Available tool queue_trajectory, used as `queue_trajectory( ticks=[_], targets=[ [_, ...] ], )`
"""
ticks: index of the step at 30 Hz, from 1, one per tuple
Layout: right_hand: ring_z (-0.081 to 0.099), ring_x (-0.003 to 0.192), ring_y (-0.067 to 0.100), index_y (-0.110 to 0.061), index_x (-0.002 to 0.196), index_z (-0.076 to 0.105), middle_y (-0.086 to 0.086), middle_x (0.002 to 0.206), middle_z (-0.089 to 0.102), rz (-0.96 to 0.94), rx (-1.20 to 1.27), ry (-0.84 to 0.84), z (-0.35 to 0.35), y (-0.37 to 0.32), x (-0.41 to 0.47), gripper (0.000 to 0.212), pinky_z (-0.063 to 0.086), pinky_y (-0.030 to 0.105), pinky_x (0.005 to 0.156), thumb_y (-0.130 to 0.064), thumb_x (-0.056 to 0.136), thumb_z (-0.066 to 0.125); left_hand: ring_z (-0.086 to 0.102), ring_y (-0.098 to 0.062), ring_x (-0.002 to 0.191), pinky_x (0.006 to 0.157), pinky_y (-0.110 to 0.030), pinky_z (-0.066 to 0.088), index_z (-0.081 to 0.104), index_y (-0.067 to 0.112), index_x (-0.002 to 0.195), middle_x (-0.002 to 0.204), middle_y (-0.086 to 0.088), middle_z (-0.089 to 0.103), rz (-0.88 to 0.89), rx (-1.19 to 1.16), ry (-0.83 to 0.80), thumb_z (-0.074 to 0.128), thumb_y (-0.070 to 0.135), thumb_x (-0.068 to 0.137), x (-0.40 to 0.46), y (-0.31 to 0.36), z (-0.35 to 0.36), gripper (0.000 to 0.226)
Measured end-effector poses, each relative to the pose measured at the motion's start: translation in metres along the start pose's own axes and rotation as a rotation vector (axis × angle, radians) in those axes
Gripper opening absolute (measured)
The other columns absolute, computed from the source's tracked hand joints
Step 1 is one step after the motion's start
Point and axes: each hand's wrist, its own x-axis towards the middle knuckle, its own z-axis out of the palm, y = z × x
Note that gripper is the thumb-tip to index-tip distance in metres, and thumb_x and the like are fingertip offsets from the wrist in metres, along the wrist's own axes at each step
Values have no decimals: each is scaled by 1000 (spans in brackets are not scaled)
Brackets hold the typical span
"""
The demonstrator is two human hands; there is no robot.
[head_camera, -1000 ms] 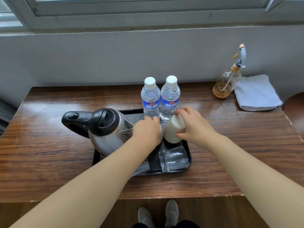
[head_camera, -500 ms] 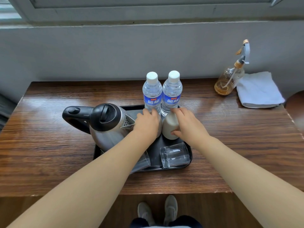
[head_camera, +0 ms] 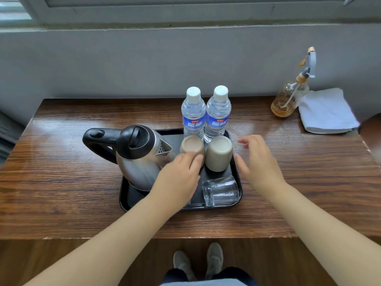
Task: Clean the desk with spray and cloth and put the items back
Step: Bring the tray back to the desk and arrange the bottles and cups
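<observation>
A black tray (head_camera: 237, 166) lies mid-desk on the wooden desk (head_camera: 61, 182). On it stand a steel kettle (head_camera: 140, 155), two water bottles (head_camera: 193, 114) (head_camera: 217, 114), two upturned beige cups (head_camera: 192, 146) (head_camera: 219, 152) and an upturned glass (head_camera: 220, 190). My left hand (head_camera: 177, 178) hovers just in front of the left cup, fingers relaxed, fingertips near its base. My right hand (head_camera: 257, 164) is open to the right of the right cup, clear of it. The spray bottle (head_camera: 288, 98) and folded white cloth (head_camera: 325, 110) sit at the far right.
A second glass is mostly hidden under my left forearm. A grey wall and window ledge run behind the desk. Bare wood lies left of the tray and between tray and cloth. My shoes (head_camera: 198, 261) show below the front edge.
Both hands have let go of the beige cups and pulled back toward me. The cups now stand upturned side by side on the tray in front of the bottles.
</observation>
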Motion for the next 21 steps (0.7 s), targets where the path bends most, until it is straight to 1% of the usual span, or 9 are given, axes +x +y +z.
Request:
queue_trajectory(
  ticks=[2,3,4,6,8,11,15,18,21],
  targets=[
    [57,94,18,-14,113,55,-2,105,56,-125,13,4,-1,-11,-6,27,53,39,73,-15,87,63,70,-22,88,58,-26,58,63,10,116,108,-6,68,87,-69,-2,67,30,78,-25,-1,-3,43],
    [58,91,17,-16,111,57,-4,101,58,-187,15,-38,1,-17,-9,24,53,41,70,-15,87,63,69,-20,91,59,-26,59,59,12,118,110,-4,68,96,-89,-33,58,33,83,-37,-3,-2,40],
    [59,92,16,-18,112,57,-5,102,60,-239,9,-109,2,-24,-12,25,54,42,71,-17,88,63,69,-18,94,63,-26,59,59,14,118,112,-1,67,86,-104,-57,55,35,85,-48,-6,-2,39],
    [56,109,14,-21,125,53,-7,118,59,-329,-56,-305,7,-36,-18,35,53,39,84,-28,91,61,69,-17,98,74,-24,60,64,15,118,113,0,68,21,-128,-101,69,38,81,-70,-14,0,43],
    [41,129,11,-23,141,40,-9,140,45,-368,-154,-473,15,-41,-23,56,44,31,99,-43,92,58,69,-19,102,83,-27,58,66,13,117,114,-1,68,-81,-145,-141,83,41,70,-89,-22,2,56],
    [31,138,15,-18,149,27,-3,150,36,-412,-290,-570,29,-42,-27,81,31,30,111,-57,86,59,66,-20,110,93,-32,55,63,12,125,122,-2,66,-231,-145,-204,85,44,67,-110,-30,7,70],
    [32,136,21,-14,151,22,1,149,36,-411,-436,-651,41,-42,-27,91,28,32,113,-58,82,63,61,-20,119,98,-31,51,55,13,135,134,-1,57,-343,-264,-199,87,34,70,-121,-25,18,76],
    [38,131,22,-15,149,23,2,145,41,-396,-496,-665,44,-43,-26,89,33,33,109,-51,81,68,63,-19,115,93,-31,54,52,14,136,133,-1,53,-415,-323,-158,90,24,66,-120,-16,27,81],
    [42,129,23,-15,148,26,2,144,44,-365,-504,-672,47,-44,-25,86,35,34,107,-45,81,71,62,-22,113,93,-36,57,53,12,133,127,-2,52,-446,-352,-85,91,16,63,-117,-13,36,80]
  ],
)
